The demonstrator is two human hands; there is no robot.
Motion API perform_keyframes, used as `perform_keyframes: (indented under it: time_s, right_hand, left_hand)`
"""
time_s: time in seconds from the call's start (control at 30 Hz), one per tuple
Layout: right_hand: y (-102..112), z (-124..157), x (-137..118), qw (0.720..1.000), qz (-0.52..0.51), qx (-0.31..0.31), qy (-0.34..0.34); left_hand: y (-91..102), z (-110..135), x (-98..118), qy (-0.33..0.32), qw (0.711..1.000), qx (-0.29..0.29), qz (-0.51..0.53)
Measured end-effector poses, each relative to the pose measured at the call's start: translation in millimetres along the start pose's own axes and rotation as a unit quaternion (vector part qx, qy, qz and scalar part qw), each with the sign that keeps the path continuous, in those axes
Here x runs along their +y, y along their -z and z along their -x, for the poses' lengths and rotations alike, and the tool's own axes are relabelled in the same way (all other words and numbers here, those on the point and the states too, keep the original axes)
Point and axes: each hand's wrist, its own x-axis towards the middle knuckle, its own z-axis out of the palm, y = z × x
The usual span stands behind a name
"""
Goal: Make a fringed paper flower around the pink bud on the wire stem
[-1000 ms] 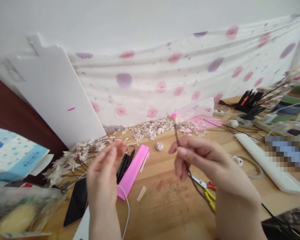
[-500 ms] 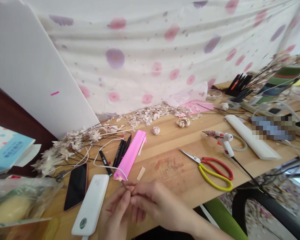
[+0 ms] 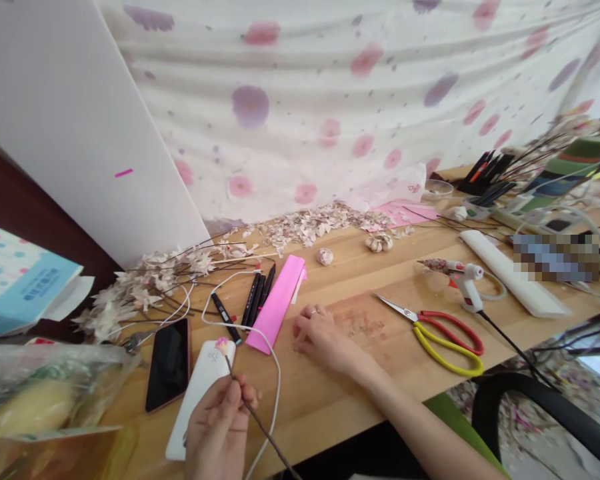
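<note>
Pinched in my left hand [image 3: 223,417] is a thin brown stem [image 3: 267,437] with a small pink tuft [image 3: 222,345] at its upper end. It slants over a white power bank [image 3: 200,383]. My right hand [image 3: 325,337] rests low on the wooden table, fingers curled down and closed; what lies under the fingertips is hidden. Just left of it is a folded pink paper strip [image 3: 279,303]. Scissors [image 3: 430,333] with one red and one yellow handle lie to its right, blades partly closed.
Black markers [image 3: 253,300], a phone [image 3: 169,365] and a white cable [image 3: 279,380] lie left. Dried petals [image 3: 310,225] line the back edge. A glue gun [image 3: 463,283] and a white roll [image 3: 513,273] are at right. A plastic bag [image 3: 45,393] sits at front left.
My hands have parted. The left keeps the stem, its pink tip now raised into view; the right has moved away over the table, covering where a small beige strip lay.
</note>
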Motion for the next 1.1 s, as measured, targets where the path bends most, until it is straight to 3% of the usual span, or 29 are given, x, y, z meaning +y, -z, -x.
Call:
perform_keyframes:
  time_s: [0.07, 0.17, 0.37, 0.47, 0.57, 0.77, 0.9, 1.03, 1.1]
  right_hand:
    - [-3.1, 0.6, 3.8, 1.0, -0.015, -0.004, -0.003]
    - [11.1, 2.3, 7.8, 0.996, -0.083, -0.017, -0.003]
    - [91.7, -0.8, -13.6, 0.964, -0.261, -0.022, 0.053]
    - [132.6, 1.1, -27.1, 0.951, -0.293, 0.007, 0.102]
    - [154.3, 8.9, -32.8, 0.941, -0.307, 0.055, 0.131]
    - [151.0, 48.8, -53.2, 0.901, -0.4, 0.1, 0.135]
    - [142.5, 73.3, -68.6, 0.868, -0.464, 0.116, 0.133]
    - [137.8, 81.7, -71.8, 0.862, -0.477, 0.122, 0.117]
    - [137.0, 82.7, -71.9, 0.861, -0.485, 0.11, 0.104]
  left_hand:
    - [-5.1, -2.2, -2.4, 0.007, 1.0, -0.019, -0.001]
    - [-17.8, -5.6, -3.1, 0.005, 0.999, -0.054, 0.001]
    - [-69.3, -4.4, 13.4, -0.021, 0.986, -0.168, -0.003]
    - [-95.6, -0.8, 24.9, -0.037, 0.982, -0.187, -0.017]
    - [-115.0, 3.6, 30.2, -0.062, 0.979, -0.191, -0.032]
    - [-144.4, 25.7, 16.1, -0.019, 0.978, -0.209, -0.007]
    - [-156.7, 43.4, 3.1, 0.032, 0.983, -0.181, 0.009]
    - [-160.9, 54.9, -3.0, 0.034, 0.978, -0.204, -0.035]
    - [-163.7, 61.0, -4.0, 0.016, 0.981, -0.186, -0.053]
